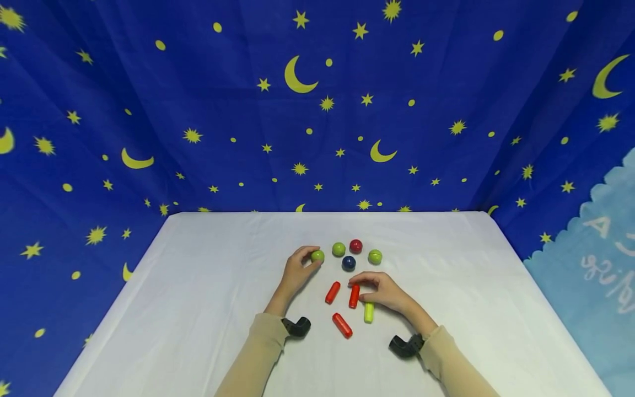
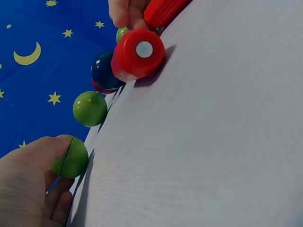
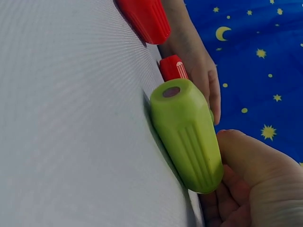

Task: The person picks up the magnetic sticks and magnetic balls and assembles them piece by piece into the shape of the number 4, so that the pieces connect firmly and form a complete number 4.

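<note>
In the head view my left hand (image 1: 297, 267) pinches a green ball (image 1: 318, 256) between thumb and fingers; a seam line shows on this ball (image 2: 71, 158) in the left wrist view. My right hand (image 1: 382, 289) has its thumb and fingers curled round a short red rod (image 1: 354, 296), fingertips at its far end. Just below that hand lies a yellow-green rod (image 1: 369, 313), which blocks the grip in the right wrist view. Two more red rods lie to the left, one slanted (image 1: 333, 293) between the hands and one nearer (image 1: 342, 325). A pale disc marks one rod's end (image 2: 144, 49).
Beyond the hands sit a green ball (image 1: 339, 249), a red ball (image 1: 355, 246), a dark blue ball (image 1: 349, 263) and another green ball (image 1: 375, 257). A white cloth covers the table (image 1: 198, 309). Blue star-patterned curtain (image 1: 238, 110) hangs behind and at the sides.
</note>
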Demonstrator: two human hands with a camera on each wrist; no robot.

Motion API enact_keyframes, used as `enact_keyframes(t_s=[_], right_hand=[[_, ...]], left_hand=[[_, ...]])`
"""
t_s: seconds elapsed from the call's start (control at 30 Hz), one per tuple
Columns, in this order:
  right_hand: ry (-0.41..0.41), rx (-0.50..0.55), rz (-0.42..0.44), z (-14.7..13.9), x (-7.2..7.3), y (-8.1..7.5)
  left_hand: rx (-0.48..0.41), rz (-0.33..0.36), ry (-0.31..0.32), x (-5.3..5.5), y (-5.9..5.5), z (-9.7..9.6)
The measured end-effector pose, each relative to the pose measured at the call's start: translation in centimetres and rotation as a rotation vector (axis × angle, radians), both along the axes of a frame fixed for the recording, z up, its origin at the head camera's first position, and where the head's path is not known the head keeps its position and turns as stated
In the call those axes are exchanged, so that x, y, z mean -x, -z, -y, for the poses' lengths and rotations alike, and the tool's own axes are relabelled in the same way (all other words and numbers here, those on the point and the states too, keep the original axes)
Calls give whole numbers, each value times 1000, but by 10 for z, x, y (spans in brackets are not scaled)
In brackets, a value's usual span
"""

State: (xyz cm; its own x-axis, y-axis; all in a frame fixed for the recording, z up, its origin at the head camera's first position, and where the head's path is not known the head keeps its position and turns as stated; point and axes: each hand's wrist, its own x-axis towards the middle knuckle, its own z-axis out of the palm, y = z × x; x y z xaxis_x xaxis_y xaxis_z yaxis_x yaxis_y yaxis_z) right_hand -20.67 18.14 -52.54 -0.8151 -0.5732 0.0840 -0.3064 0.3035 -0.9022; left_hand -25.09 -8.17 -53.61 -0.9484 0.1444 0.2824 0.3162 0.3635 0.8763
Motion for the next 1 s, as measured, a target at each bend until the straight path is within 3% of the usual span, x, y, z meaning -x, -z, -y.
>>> enact_keyframes(t_s=[0.23,0.63,0.83,1.0], right_hand=[[24,-17,-2,1,-1,3],[45,4,7,0,-1,0],[119,124,124,-3,0,0],[184,191,162,-4,1,0]], left_hand=[[37,34,-37,-5,0,-1],[43,18,-59,-10,-4,-2],[-12,24,-79,-13,-2,-2],[-102,37,-42,-16,-2,-4]])
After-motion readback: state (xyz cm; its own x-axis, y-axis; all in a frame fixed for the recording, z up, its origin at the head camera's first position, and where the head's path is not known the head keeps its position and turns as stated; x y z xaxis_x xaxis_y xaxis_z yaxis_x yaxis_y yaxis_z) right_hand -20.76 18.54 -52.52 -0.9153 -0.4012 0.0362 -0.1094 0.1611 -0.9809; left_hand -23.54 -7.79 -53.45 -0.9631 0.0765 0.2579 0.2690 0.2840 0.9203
